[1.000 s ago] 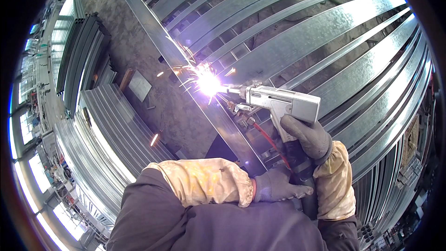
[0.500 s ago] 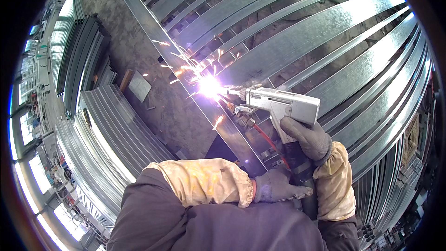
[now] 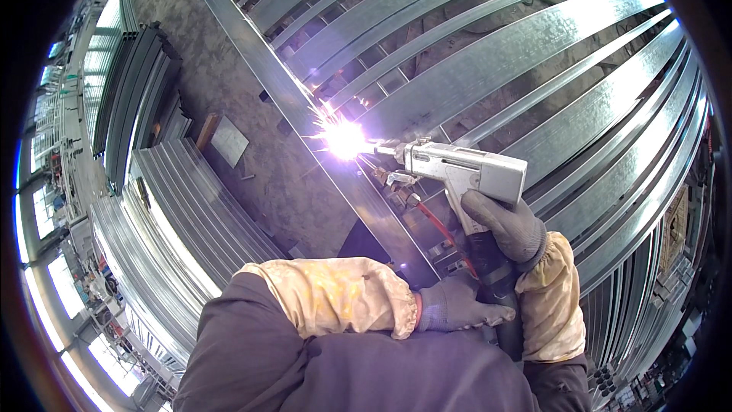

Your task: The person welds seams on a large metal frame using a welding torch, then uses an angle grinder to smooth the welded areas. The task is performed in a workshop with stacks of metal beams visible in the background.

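Grey gloves cover both of our hands, each with a tan leather cuff over the dark sleeve. Our left hand [image 3: 457, 304] is closed around the black hose [image 3: 499, 290] that runs up into the tool, steadying it just below the grip. Our right hand [image 3: 509, 223] is clamped on the handle of one silver welding gun [image 3: 465, 169], held level with its nozzle pointing left. At the nozzle's tip a white arc [image 3: 343, 139] burns with a few sparks, right where a long steel rail [image 3: 282, 88] crosses the ends of the flat steel bars [image 3: 488, 61].

We judge the weld on this joint to be under way; the next move calls for holding the tip steady on the seam, then shifting to the neighbouring bar end.

We count one gun, one hose, two gloves, one arc and roughly eight bars fanning away. Further left, stacked steel sheets [image 3: 191, 206] lie on the concrete floor [image 3: 229, 76].
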